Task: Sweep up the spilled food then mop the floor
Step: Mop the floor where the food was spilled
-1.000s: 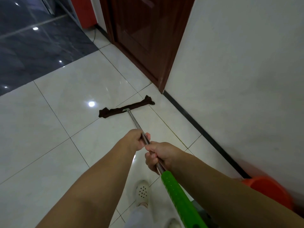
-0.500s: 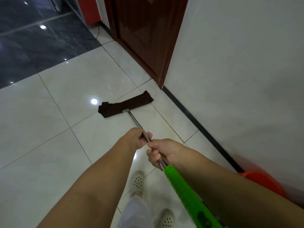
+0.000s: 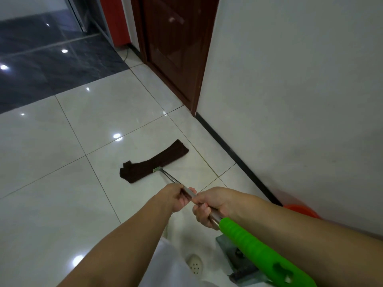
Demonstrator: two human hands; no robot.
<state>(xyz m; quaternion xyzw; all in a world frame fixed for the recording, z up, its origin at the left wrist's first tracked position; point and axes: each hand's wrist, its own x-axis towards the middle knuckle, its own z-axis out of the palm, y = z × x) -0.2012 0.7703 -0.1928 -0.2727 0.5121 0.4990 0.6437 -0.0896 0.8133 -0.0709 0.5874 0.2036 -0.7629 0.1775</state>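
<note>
Just ahead of both hands, the mop [image 3: 165, 175] has its brown cloth head lying flat on the white tile floor [image 3: 62, 204], a bit off from the wall [image 3: 300, 100]. Left hand [image 3: 176, 196] is curled round the metal pole, right hand [image 3: 209, 208] grips it just behind, touching the green handle [image 3: 259, 251]. Right of the hands there's an orange bucket [image 3: 300, 210] by the wall, and a dustpan [image 3: 238, 264] under the handle. Dark door [image 3: 176, 48] further ahead.
</note>
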